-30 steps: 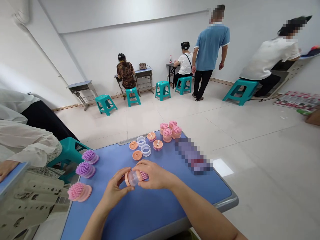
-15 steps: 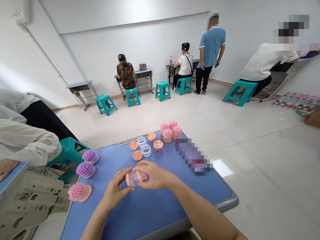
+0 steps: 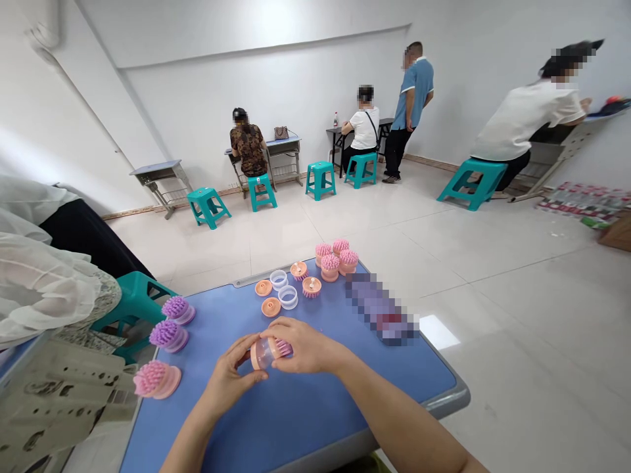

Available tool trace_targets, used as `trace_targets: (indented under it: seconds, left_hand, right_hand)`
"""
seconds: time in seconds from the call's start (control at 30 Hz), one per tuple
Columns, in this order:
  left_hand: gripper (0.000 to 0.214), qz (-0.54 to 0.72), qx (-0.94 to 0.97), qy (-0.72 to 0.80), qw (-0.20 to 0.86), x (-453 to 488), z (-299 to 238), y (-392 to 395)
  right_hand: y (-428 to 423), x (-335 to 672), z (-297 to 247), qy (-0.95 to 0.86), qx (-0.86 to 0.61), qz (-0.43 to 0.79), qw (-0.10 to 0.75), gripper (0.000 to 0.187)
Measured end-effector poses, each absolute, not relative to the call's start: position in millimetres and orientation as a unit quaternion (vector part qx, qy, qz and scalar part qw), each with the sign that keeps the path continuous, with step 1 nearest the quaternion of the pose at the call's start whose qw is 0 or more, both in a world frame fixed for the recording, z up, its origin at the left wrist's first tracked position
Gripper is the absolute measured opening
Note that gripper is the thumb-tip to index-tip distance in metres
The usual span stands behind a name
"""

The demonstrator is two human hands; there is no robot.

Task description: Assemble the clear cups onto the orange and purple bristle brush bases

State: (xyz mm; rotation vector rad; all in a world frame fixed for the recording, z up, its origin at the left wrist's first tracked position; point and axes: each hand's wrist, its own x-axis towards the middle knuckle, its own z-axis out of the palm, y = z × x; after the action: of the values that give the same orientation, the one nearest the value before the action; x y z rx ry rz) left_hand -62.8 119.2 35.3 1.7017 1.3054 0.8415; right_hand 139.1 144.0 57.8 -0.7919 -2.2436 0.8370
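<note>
My left hand (image 3: 227, 373) and my right hand (image 3: 308, 345) both grip a peach massage brush (image 3: 266, 353) above the blue table (image 3: 296, 420). A clear plastic cup covers one end, and pink bristles show at the other, partly behind my right fingers. Farther up the table lie several pink-bristled brushes (image 3: 331, 261), clear plastic rings (image 3: 283, 289), and peach discs (image 3: 267, 297). Left of my hands sit purple-bristled brushes (image 3: 169, 335) and a pink-bristled brush (image 3: 156, 380). A pixelated object (image 3: 379, 309) lies on the right side of the table.
A grey table edge (image 3: 456, 397) runs along the right. A co-worker's white sleeve (image 3: 34, 289) and teal stool (image 3: 133, 299) are at left, beside a perforated grey desk panel (image 3: 54, 407). Other people, desks and teal stools stand farther back.
The brush has turned slightly between my hands. The standing person in blue has moved farther back, and the co-worker's hand at left has gone out of view.
</note>
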Motion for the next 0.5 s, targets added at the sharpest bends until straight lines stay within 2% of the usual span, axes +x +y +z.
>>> trace_targets:
  seconds: [0.3, 0.4, 0.5]
  left_hand:
    - [0.059, 0.358, 0.606, 0.499, 0.505, -62.3, 27.7, 120.0]
    - [0.056, 0.353, 0.64, 0.505, 0.458, -62.9, 24.2, 120.3]
    - [0.052, 0.343, 0.7, 0.517, 0.352, -63.4, 21.9, 119.2]
  right_hand:
    - [143.3, 135.6, 54.3, -0.848, -0.284, 0.323, 0.31, 0.042]
    - [143.9, 137.0, 54.8, -0.846, -0.288, 0.332, 0.303, 0.042]
    - [146.1, 138.1, 53.9, -0.823, -0.315, 0.37, 0.294, 0.036]
